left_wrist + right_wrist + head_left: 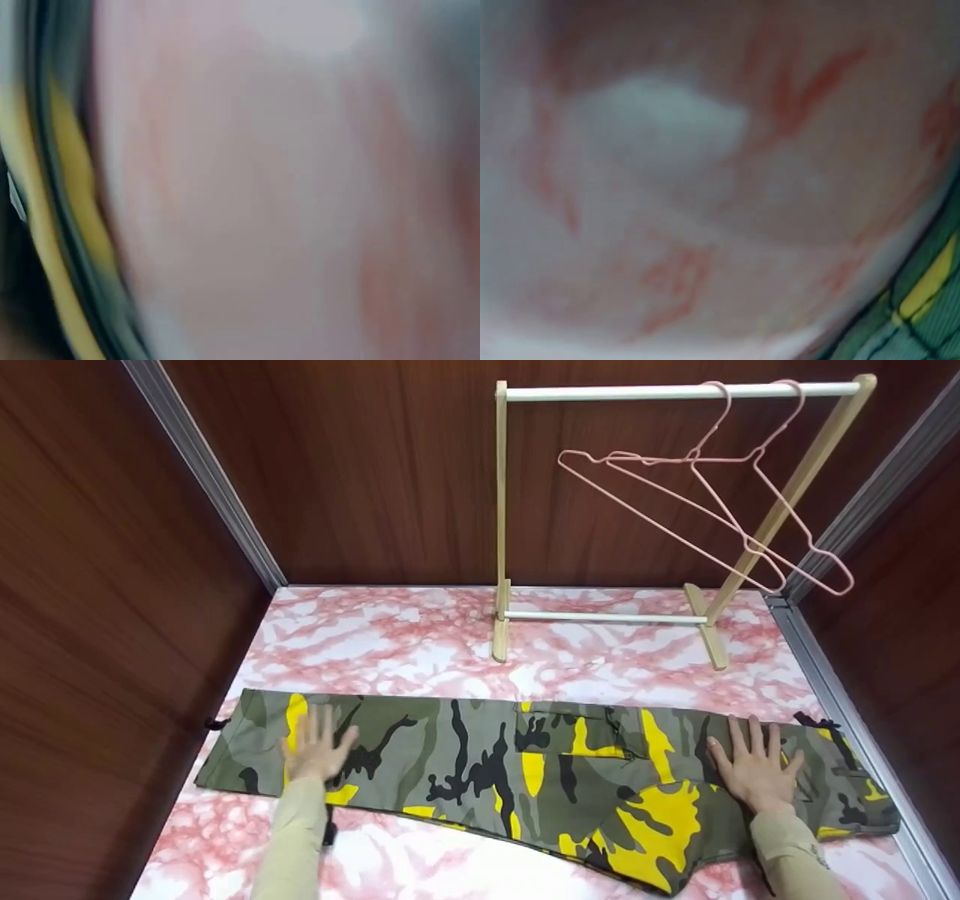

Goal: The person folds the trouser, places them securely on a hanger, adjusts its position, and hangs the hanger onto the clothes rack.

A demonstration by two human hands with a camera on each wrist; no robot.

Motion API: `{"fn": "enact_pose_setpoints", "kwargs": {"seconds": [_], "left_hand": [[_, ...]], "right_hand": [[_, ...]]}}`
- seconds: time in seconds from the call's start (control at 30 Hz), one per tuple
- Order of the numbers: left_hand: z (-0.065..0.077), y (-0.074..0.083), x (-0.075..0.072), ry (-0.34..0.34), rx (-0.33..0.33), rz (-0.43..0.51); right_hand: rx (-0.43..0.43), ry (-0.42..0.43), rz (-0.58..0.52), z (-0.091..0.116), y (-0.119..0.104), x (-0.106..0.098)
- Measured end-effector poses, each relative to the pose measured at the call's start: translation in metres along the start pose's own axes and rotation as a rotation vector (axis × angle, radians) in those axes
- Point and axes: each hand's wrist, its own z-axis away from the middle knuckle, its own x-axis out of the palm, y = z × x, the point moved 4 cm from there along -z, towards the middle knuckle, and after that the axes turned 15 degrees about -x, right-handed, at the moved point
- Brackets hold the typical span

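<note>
Camouflage trousers (480, 780) in green, grey, black and yellow lie folded lengthwise across the table, leg hems at the left and waist at the right. My left hand (319, 750) rests flat on the leg near the hems, fingers spread. Toward the waist, my right hand (757, 769) lies on the fabric, its fingers also straight and spread. The crotch part bulges toward me between the hands. In the left wrist view, layered trouser edges (75, 195) run down the left side. The right wrist view catches a corner of the trousers (930, 300); neither wrist view shows fingers.
Behind the trousers stands a small wooden rack (501, 510) with a white top rail. Two pink hangers (675, 540) hang at its right side. The pink-and-white marbled tabletop (375, 637) is enclosed by dark wood panels (360, 472) with metal corner strips.
</note>
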Motion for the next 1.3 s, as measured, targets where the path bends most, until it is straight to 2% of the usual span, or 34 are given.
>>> {"fn": "enact_pose_setpoints", "kwargs": {"seconds": [0.2,0.33,0.43,0.57,0.63,0.7,0.77,0.87,0.97,1.2,1.3], "left_hand": [[-0.008,-0.040,-0.018,0.022,-0.110,0.085],[-0.013,-0.047,-0.021,0.050,-0.175,0.082],[-0.018,-0.037,-0.020,0.081,-0.148,0.071],[-0.020,-0.018,-0.019,0.075,-0.045,0.056],[-0.019,-0.019,-0.021,0.053,-0.003,0.060],[-0.018,-0.028,-0.023,0.040,0.009,0.066],[-0.017,-0.042,-0.024,0.045,-0.028,0.078],[-0.017,-0.062,-0.026,0.078,-0.151,0.096],[-0.017,-0.074,-0.026,0.104,-0.263,0.114],[-0.014,-0.095,-0.028,0.134,-0.388,0.125],[-0.011,-0.102,-0.036,0.148,-0.441,0.126]], "right_hand": [[0.002,0.003,0.000,0.000,0.000,0.000],[0.004,0.012,-0.001,0.001,0.000,0.000],[0.010,0.017,0.002,0.001,0.002,-0.002],[0.020,0.013,0.003,0.000,0.004,-0.003],[0.024,-0.001,-0.001,0.000,0.003,-0.003],[0.029,-0.015,-0.007,-0.001,0.002,-0.001],[0.032,-0.029,-0.010,-0.002,0.002,0.000],[0.032,-0.023,-0.010,-0.001,0.002,0.002],[0.030,-0.013,-0.011,0.001,0.002,0.003],[0.016,0.014,-0.008,0.001,0.000,0.001],[0.012,0.027,-0.008,0.001,-0.001,0.001]]}}
